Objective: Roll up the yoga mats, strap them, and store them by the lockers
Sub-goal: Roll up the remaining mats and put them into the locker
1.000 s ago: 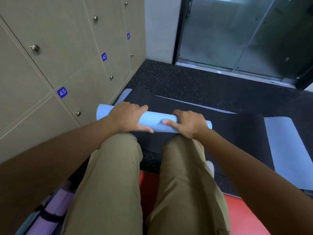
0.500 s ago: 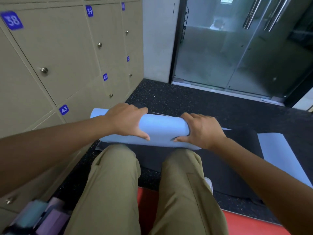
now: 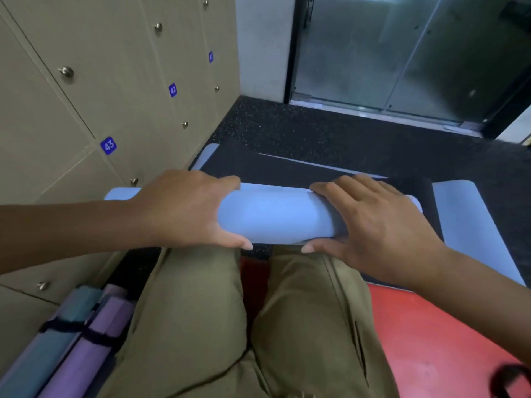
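- Nearest, two knees in khaki woven trousers (image 3: 201, 326) fill the lower middle, above a smooth red floor strip (image 3: 431, 340).
- At lower left, two rolled mats lie side by side against the locker base: a teal rolled mat (image 3: 57, 334) and a purple rolled mat (image 3: 94, 340), each a matte foam cylinder crossed by a dark strap (image 3: 97, 337).
- A dark loop (image 3: 511, 380) shows at the lower right corner; what it is I cannot tell.
- Just past the knees, the light blue yoga mat roll (image 3: 275, 216) lies crosswise, smooth and tube-shaped.
- The left hand (image 3: 184, 211) wraps the roll's left part, fingers over the top and thumb beneath; the right hand (image 3: 373, 222) clasps the right part the same way.
- The roll sits on a flat black mat (image 3: 287, 170), whose far edge is straight.
- A flat light blue mat (image 3: 471, 225) extends to the right, with rounded corners.
- Beige lockers (image 3: 115, 81) with round metal knobs and blue number tags 41, 42 and 43 line the left.
- Beyond, open speckled black rubber flooring (image 3: 316, 127) runs to glass doors (image 3: 402, 53).
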`<state>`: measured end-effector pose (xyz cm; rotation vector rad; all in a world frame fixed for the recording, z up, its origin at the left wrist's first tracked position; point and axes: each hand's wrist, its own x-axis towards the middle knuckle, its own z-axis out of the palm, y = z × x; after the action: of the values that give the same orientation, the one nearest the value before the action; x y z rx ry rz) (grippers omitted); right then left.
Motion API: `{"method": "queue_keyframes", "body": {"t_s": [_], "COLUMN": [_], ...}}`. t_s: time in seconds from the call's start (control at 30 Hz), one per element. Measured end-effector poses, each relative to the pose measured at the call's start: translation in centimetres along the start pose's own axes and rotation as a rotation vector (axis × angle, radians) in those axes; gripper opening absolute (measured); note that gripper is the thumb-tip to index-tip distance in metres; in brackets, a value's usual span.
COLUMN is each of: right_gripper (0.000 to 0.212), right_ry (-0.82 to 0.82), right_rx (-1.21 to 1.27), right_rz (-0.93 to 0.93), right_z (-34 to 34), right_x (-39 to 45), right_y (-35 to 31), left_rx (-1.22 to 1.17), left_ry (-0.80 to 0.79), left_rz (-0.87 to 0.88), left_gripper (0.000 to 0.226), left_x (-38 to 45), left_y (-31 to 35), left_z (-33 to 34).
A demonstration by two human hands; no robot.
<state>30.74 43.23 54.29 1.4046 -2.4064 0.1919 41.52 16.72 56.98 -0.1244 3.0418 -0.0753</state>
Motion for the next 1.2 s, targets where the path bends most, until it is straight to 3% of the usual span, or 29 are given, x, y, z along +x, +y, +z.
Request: {"method": "queue_keyframes", "body": {"t_s": [0.3, 0.4, 0.5, 0.77, 0.93, 1.03, 1.13, 1.2], "right_gripper": [0.070, 0.071, 0.070, 0.070, 0.067, 0.055, 0.048, 0.046], "right_ry": [-0.028, -0.068, -0.110, -0.223, -0.234, -0.153, -0.126, -0.144], "right_rx": [0.048, 0.080, 0.119, 0.230, 0.256, 0.261, 0.273, 0.299], "right_rz": [-0.069, -0.090, -0.105, -0.093, -0.079, -0.081, -0.042, -0.022], "right_z": [-2.5, -2.4, -1.7, -0.4, 0.1, 0.4, 1.0, 1.2], "right_x": [-7.6, -9.5, -10.4, -11.3, -11.3, -11.3, -11.3, -11.1], "right_y": [-6.3, -7.4, -7.9, -8.5, -8.4, -8.7, -9.2, -9.0], "left_rx": [-0.100, -0.135, -0.207, -0.288, -0.333, -0.408, -0.519, -0.499], "left_ry": [0.094, -0.004, -0.023, 0.134, 0.112, 0.036, -0.181, -0.218], "left_rz": [0.138, 0.109, 0.153, 0.384, 0.396, 0.357, 0.255, 0.284], "left_gripper": [0.073, 0.075, 0.071, 0.069, 0.071, 0.068, 0.067, 0.065], "left_x": [-8.0, -10.2, -11.2, -12.1, -12.0, -11.2, -10.0, -9.3], "left_y": [3.2, 4.0, 4.2, 4.0, 3.9, 3.6, 3.1, 3.0], "left_z": [3.0, 3.7, 5.1, 8.1, 9.1, 9.1, 8.5, 8.5]}}
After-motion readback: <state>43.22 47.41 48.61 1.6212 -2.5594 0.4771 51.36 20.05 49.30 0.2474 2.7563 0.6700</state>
